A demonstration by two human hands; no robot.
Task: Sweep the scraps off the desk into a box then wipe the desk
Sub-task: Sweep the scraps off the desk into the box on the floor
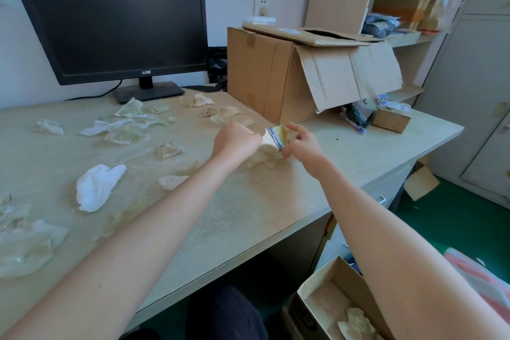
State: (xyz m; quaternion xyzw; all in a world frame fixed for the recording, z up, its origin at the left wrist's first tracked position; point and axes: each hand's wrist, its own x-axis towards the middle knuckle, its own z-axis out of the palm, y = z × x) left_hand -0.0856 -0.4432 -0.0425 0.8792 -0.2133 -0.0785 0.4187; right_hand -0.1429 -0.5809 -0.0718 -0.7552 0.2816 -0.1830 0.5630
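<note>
Crumpled paper and plastic scraps (pixel 125 125) lie scattered over the pale desk (pixel 248 210). My left hand (pixel 237 142) grips a small brush (pixel 271 138) by its pale handle; its metal band shows between my hands. My right hand (pixel 302 141) pinches the brush's bristle end, with scraps (pixel 262 159) bunched under both hands. A white cloth (pixel 95 186) lies at the desk's left. An open cardboard box (pixel 339 301) stands on the floor below the desk's right edge, with scraps inside.
A black monitor (pixel 110 19) stands at the back left. A large cardboard box (pixel 276 74) with a hanging flap sits at the back right, a small box (pixel 390 119) beside it. Shelves (pixel 408 36) and a grey cabinet (pixel 474 91) stand to the right.
</note>
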